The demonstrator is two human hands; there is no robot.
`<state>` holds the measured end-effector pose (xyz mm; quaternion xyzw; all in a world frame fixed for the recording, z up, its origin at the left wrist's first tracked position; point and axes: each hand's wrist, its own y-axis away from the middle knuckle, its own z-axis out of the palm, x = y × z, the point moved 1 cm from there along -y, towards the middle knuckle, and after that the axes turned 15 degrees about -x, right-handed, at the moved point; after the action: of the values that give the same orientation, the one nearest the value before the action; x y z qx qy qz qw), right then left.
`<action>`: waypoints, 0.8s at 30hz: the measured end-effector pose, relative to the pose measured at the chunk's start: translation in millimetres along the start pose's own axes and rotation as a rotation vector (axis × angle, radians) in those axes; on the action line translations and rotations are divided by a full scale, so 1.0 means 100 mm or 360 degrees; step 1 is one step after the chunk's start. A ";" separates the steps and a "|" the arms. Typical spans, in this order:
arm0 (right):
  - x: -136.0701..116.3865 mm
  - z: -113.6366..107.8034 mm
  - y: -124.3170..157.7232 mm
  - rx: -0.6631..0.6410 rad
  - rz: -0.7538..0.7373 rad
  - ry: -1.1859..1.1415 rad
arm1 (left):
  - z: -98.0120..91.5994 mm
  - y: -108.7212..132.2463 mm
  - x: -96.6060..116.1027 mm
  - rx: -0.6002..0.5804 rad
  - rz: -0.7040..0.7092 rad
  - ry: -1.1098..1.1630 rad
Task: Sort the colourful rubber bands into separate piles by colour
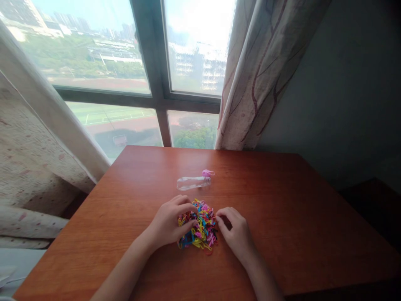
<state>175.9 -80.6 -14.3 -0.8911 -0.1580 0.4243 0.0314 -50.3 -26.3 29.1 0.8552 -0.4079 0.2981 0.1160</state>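
A heap of small rubber bands [203, 225] in many colours, pink, yellow, blue, orange and black among them, lies on the brown wooden table [275, 200]. My left hand [173, 219] reaches over the heap's left side, its thumb and fingers apart and their tips on the bands. At the right edge of the heap, my right hand [234, 232] has thumb and forefinger pinched together. Whatever is between those fingertips is too small to make out. Beyond the heap, a clear plastic bottle [192, 183] rests on its side, with a pink cap [206, 172] by its right end.
Behind the table's far edge stands a window with a grey frame [159, 98]. Patterned curtains hang at the left [40, 138] and right [250, 71] of it. A white surface [21, 267] shows low at the left, below the tabletop.
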 end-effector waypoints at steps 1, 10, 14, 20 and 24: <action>-0.01 0.01 -0.01 0.0010 0.0009 -0.0015 | 0.01 -0.01 0.00 -0.0007 0.0014 -0.0008; -0.01 0.00 0.04 0.0160 0.0151 -0.0122 | 0.04 -0.01 -0.08 0.0212 -0.0073 0.0098; 0.01 -0.02 0.07 0.0200 0.0199 -0.0119 | 0.07 -0.03 -0.04 0.0323 -0.0220 0.0126; 0.02 -0.02 0.06 0.0246 0.0208 -0.0079 | 0.18 0.13 0.02 0.0507 -0.0274 -0.0041; 0.05 -0.01 0.07 0.0243 0.0237 -0.0096 | 0.32 0.31 0.16 0.0615 -0.0189 -0.0333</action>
<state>181.0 -85.4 -18.6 -0.8822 -0.0593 0.4629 0.0628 -53.1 -70.9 11.6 0.9103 -0.3019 0.2730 -0.0757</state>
